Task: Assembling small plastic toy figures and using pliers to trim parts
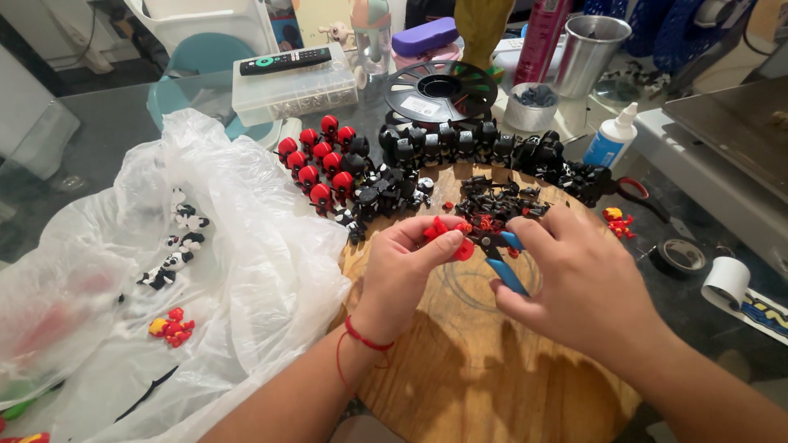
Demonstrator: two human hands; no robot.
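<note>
Red figure [447, 236] is getting pinched in the left hand [402, 275], grip closed tight on it, held up over the round wooden board [468, 369], probably so trimmings are dropping there and not on the glass worktop [107, 131]. Right hand [574, 287] is squeezing blue-handled cutters [501, 258], grip closed on them, tips meeting the figure just right of the left grip. Beyond both grips, finished red figures [322, 160] and black figures [460, 148] are standing in rows. Containers: the clear box [291, 92] is holding small metal bits, the little tub [532, 107] dark pieces, and the plastic bag [205, 271] left of the grip is carrying panda figures [176, 246].
</note>
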